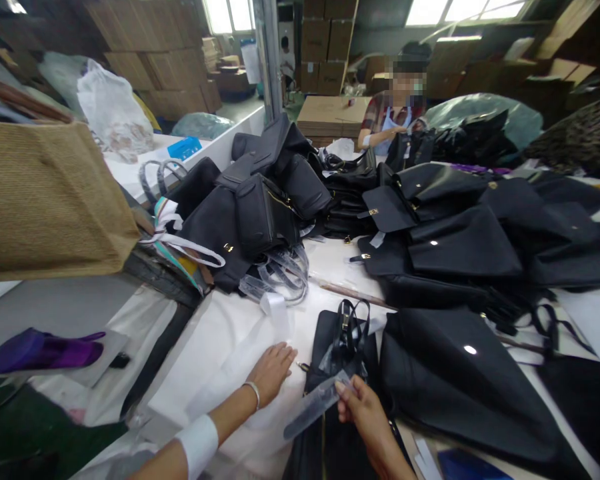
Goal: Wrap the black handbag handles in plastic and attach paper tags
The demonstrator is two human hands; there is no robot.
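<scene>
My right hand [363,413] pinches one end of a clear plastic strip [307,408] between thumb and fingers. The strip slants down to the left across a black bag [325,333] lying in front of me, with thin black straps and a metal buckle on top. My left hand [273,373] rests palm down on the white table [215,347], fingers stretched out and holding nothing. A small metal clasp [303,366] at the bag's edge lies close to its fingertips. Whitish translucent wrapping [279,317] lies just beyond that hand.
Black bags [260,207] with plastic-wrapped handles are heaped at the back left. More black bags [460,240] cover the right side. A tan woven bag [55,200] juts in at left, above a purple object [45,352]. A person [393,123] stands across the table.
</scene>
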